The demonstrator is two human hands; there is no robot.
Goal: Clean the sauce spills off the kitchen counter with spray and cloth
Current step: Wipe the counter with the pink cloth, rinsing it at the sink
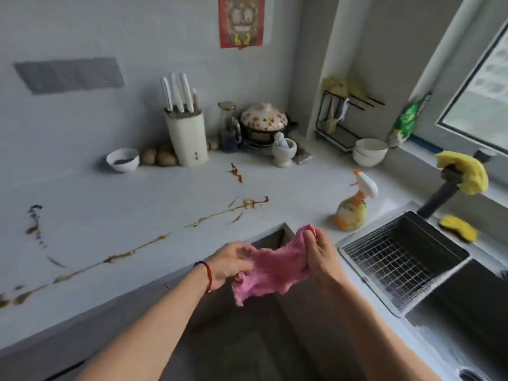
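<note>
A pink cloth (pixel 275 266) hangs stretched between both hands, in front of the counter's inner corner. My left hand (pixel 232 264) grips its left end, and my right hand (pixel 320 255) pinches its upper right end. Brown sauce streaks (pixel 209 217) run in a long diagonal across the pale counter (pixel 123 193), with more blotches at the far left (pixel 34 228) and near the back (pixel 236 173). A yellow-orange spray bottle (pixel 353 206) with a white trigger head stands on the counter, just beyond my right hand and apart from it.
At the back stand a white bowl (pixel 123 160), potatoes, a knife block (pixel 188 136), a jar, a lidded pot (pixel 264 121), a mortar and stacked bowls (pixel 369 152). The sink (pixel 406 259) with wire rack lies right, under a tap with a yellow sponge (pixel 464 171).
</note>
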